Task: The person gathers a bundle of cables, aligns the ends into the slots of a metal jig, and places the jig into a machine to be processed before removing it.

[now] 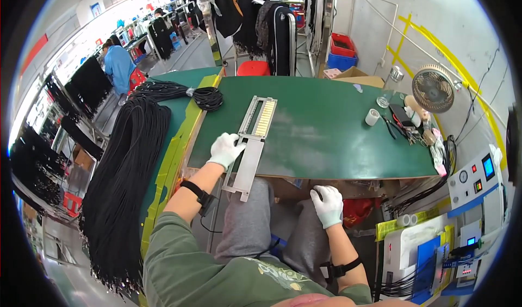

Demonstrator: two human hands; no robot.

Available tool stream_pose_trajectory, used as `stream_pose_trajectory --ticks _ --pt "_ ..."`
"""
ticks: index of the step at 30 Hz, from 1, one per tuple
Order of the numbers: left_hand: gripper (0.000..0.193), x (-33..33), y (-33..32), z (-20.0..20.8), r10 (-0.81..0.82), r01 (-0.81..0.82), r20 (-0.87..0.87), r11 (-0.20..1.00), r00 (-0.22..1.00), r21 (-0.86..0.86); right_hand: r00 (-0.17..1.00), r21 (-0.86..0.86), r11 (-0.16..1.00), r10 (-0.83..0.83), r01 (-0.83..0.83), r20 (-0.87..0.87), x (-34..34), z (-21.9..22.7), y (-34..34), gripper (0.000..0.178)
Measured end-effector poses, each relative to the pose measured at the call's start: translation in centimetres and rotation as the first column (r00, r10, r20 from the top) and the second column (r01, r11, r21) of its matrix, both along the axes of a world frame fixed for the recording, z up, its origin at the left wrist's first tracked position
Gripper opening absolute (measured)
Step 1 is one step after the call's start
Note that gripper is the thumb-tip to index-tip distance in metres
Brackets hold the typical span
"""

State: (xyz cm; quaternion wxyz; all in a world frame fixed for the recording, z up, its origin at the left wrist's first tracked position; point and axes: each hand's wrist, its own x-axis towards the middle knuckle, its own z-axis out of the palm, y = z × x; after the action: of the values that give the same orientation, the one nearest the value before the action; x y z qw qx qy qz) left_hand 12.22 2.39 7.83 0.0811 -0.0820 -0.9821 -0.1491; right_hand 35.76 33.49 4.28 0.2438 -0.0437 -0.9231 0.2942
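Observation:
A long, narrow silver metal fixture (254,155) lies aslant on the green tabletop, its near end sticking out past the front edge over my lap. Its far half has a frame holding a row of pale yellow strips (265,118) beside a dark slot; the near half is a plain plate. My left hand (225,150), in a white glove, grips the fixture's left edge near its middle, thumb and fingers closed at the rim. My right hand (328,205), also gloved, rests by my right knee below the table edge, holding nothing, fingers loosely extended.
Black cords (125,171) hang over a side table at left, with a coiled bundle (207,98) near its edge. At right are a white tape roll (372,117), pliers (389,127), a glass bottle (388,89), a fan (433,88) and a control box (473,179). A red stool (253,68) stands behind.

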Motion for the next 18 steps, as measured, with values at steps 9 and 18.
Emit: stream_pose_trajectory --ticks 9,18 --pt "0.085 -11.7 -5.3 2.5 -0.033 -0.073 -0.374 0.961 0.927 -0.265 1.0 0.052 0.999 -0.005 0.004 0.009 -0.6 0.2 -0.8 0.02" --pt "0.066 -20.9 -7.2 0.8 -0.146 -0.013 -0.38 0.923 0.913 -0.385 0.997 0.081 0.996 -0.029 0.024 0.065 -1.4 0.9 0.6 0.02"
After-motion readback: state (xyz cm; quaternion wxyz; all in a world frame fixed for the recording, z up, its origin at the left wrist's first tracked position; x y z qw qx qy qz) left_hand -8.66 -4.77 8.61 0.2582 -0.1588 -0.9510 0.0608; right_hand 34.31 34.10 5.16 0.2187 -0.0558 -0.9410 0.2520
